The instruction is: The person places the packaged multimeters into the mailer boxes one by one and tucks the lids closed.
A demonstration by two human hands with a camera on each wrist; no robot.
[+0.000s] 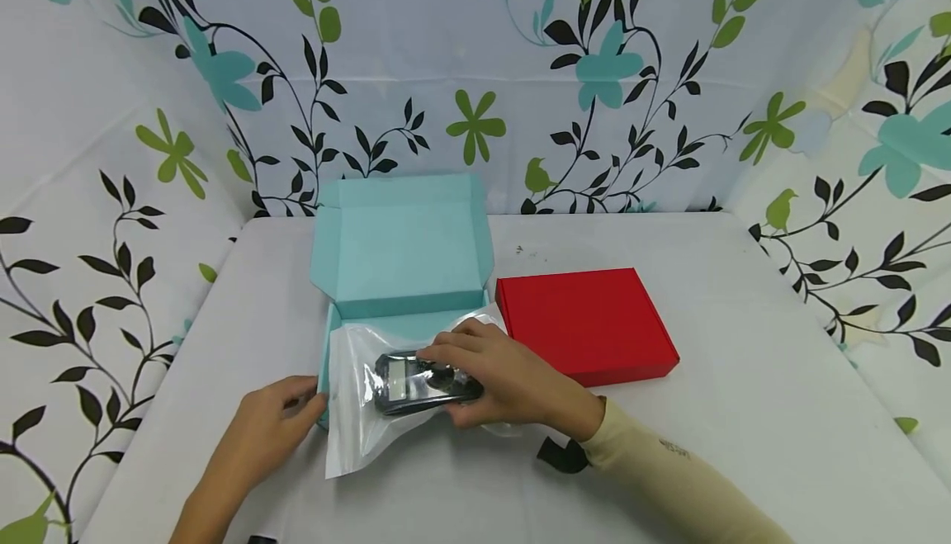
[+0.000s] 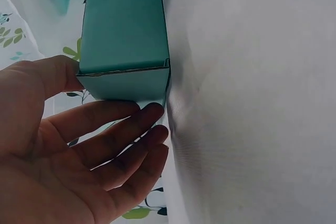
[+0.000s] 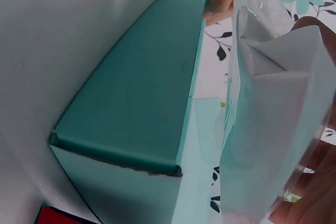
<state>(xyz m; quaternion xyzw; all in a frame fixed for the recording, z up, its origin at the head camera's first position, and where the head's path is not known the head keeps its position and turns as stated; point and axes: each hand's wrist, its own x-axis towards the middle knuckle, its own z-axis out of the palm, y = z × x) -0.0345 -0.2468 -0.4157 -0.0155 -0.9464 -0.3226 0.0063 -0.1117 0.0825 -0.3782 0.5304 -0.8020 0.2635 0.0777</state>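
Note:
An open light teal cardboard box [image 1: 409,247] stands on the white table with its lid tipped back. My left hand [image 1: 263,424] holds the box by its near left corner, thumb and fingertips on either side of it in the left wrist view. My right hand [image 1: 505,375] grips a whitish, clear-fronted plastic bag [image 1: 351,437] from above. Through the clear side shows a black multimeter [image 1: 397,379] with a grey display. Bag and multimeter are over the box's near part, hiding much of its inside. In the right wrist view, the bag [image 3: 273,124] hangs beside the box's wall [image 3: 136,82].
A closed red box [image 1: 587,325] lies right of the teal box, close against it. Under my right forearm a small black object [image 1: 563,455] rests on the table. Another dark item [image 1: 262,539] is cut off at the bottom edge. Leaf-patterned cloth [image 1: 416,49] surrounds the table.

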